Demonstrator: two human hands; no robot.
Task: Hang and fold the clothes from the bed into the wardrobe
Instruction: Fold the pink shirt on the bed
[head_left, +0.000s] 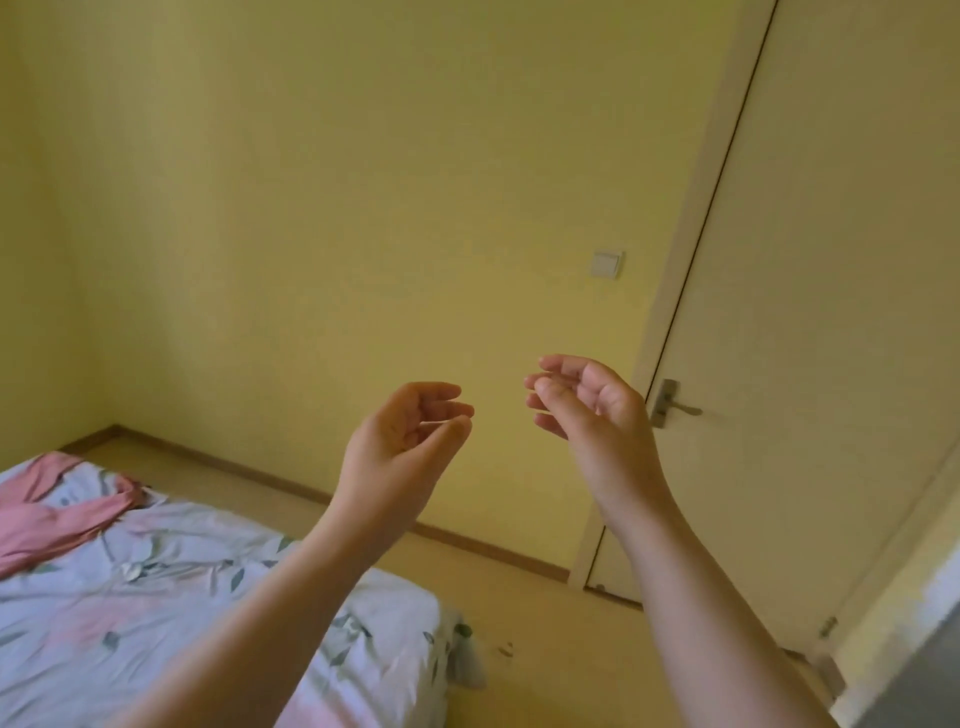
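Observation:
A pink garment (49, 512) lies crumpled on the bed (171, 597) at the far left, on a floral sheet. Both of my hands are raised in the air in front of the yellow wall, well to the right of and above the garment. My left hand (402, 436) has loosely curled fingers and holds nothing. My right hand (587, 402) is likewise relaxed and empty, fingers loosely bent. The two hands are a short gap apart. No wardrobe is in sight.
A closed cream door (805, 312) with a metal handle (670, 402) fills the right side. A light switch (607, 264) sits on the wall beside it. Tan floor (545, 649) runs between the bed's foot and the door. A grey panel edge (919, 670) shows at bottom right.

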